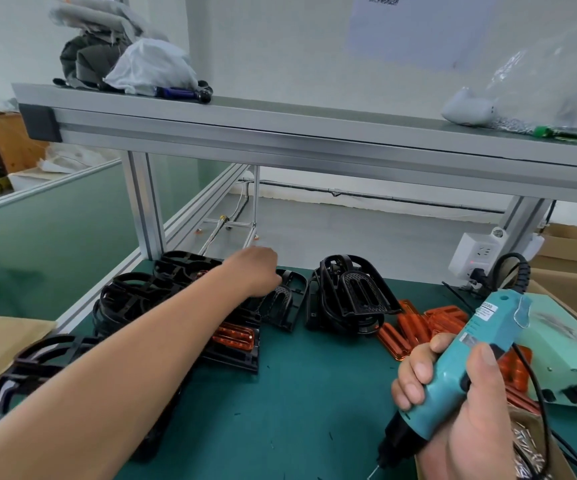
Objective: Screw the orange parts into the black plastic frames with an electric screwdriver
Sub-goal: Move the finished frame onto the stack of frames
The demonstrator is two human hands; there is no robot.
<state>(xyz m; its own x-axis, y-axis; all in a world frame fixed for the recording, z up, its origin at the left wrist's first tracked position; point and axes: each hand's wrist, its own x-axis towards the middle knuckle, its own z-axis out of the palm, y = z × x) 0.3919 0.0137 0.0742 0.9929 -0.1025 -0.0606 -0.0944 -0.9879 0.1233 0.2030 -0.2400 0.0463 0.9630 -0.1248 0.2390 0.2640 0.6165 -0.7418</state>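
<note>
head view: the left hand (257, 270) reaches far across the green mat (297, 410) and comes down on a lone black frame (288, 304) lying flat near the back of the bench. its fingers are hidden behind the knuckles, so i cannot tell whether it grips the frame or only touches it. the right hand (460, 420) is wrapped firmly round the teal electric screwdriver (481, 329), held low at the near right with the bit pointing down and toward the person, clear of any work. as for progress, one frame under the left forearm carries an orange part (235, 336) seated in it, and more black frames (134, 296) are piled at the left, some seemingly with orange showing, which i judge to be the finished side. a small stack of bare frames (349, 296) stands in the middle, with no orange in it. just to its right lies a loose heap of orange parts (415, 323), and by the right wrist a box of screws (529, 452). so a good share looks done, several frames and many orange parts remain, and the next piece is not yet set up for screwing.
</note>
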